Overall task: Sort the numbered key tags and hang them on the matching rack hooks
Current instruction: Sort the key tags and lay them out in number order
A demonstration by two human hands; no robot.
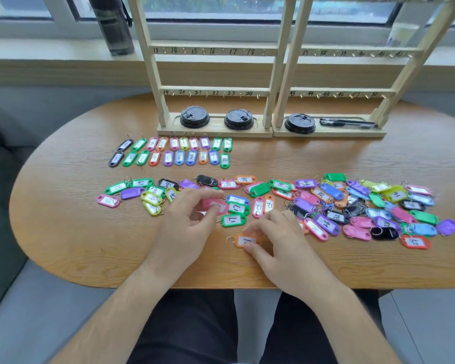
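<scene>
Orange tag (247, 240) pinched; right hand (281, 245) curled.

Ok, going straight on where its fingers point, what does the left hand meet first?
The pink plastic key tag, right at the left hand; it looks already touched, though depth is unclear.

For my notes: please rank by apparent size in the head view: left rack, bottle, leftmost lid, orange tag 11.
left rack
bottle
leftmost lid and orange tag 11: look alike; the tag is nearer.

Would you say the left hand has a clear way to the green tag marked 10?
Probably yes: green tag 10 lies uncovered ahead of it, though the left hand pinches a pink tag.
</scene>
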